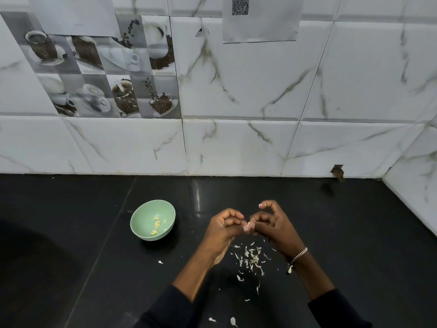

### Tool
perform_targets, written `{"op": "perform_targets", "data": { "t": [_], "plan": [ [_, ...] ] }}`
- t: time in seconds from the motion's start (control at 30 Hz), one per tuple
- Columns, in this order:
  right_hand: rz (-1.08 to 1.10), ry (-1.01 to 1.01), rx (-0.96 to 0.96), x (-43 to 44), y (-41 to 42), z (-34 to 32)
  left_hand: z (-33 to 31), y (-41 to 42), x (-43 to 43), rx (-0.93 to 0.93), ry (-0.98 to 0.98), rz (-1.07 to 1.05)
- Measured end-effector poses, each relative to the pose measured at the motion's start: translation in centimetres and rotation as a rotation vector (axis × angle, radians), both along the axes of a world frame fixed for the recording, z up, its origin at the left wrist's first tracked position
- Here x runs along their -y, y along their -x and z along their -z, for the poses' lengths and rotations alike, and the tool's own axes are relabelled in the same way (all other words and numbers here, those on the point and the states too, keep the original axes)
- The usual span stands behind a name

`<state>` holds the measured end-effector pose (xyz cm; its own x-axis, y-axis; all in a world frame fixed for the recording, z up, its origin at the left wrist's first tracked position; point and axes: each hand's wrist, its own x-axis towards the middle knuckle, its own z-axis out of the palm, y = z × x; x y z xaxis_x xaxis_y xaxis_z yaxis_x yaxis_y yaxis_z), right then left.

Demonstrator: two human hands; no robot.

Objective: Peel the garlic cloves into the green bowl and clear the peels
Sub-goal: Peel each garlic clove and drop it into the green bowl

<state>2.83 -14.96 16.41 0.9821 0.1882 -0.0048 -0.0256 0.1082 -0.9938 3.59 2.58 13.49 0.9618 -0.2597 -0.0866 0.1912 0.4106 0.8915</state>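
Green bowl point(144, 215) left of left hand point(224, 229); it and right hand point(275, 224) pinch a garlic clove point(248, 223)

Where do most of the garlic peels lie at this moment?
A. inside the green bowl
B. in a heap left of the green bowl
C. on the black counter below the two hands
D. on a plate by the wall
C: the peels lie scattered on the black counter below the left hand and right hand, which pinch a garlic clove; the green bowl holds peeled cloves.
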Motion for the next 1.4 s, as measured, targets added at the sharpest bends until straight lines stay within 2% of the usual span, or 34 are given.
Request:
{"op": "perform_targets", "data": {
  "t": [0.23, 0.6, 0.83, 1.03, 1.17, 1.3, 1.4],
  "plan": [
    [-0.035, 0.004, -0.012, 0.3, -0.1, 0.2, -0.2, 0.0, 0.0, 0.017, -0.020, 0.008],
    [0.034, -0.029, 0.010, -0.1, -0.2, 0.6, 0.1, 0.0, 0.4, 0.082, -0.152, -0.024],
    [0.018, -0.124, -0.028, -0.1, -0.5, 1.0, 0.5, -0.3, 0.6, 0.015, -0.116, -0.013],
    [0.046, -0.128, -0.049, 0.2, -1.0, 1.5, 1.0, -0.5, 0.3, -0.007, -0.117, -0.048],
    [0.110, 0.023, -0.078, 0.6, -1.2, 2.3, 1.1, -0.4, -0.1, -0.020, -0.133, -0.071],
    [0.126, 0.414, 0.008, 0.9, -1.6, 4.1, 2.0, -0.3, -0.2, -0.049, -0.167, -0.095],
    [0.036, 0.734, -0.014, 1.1, -1.9, 6.4, 2.8, -0.1, -0.2, -0.069, -0.198, -0.115]
  ]
}}
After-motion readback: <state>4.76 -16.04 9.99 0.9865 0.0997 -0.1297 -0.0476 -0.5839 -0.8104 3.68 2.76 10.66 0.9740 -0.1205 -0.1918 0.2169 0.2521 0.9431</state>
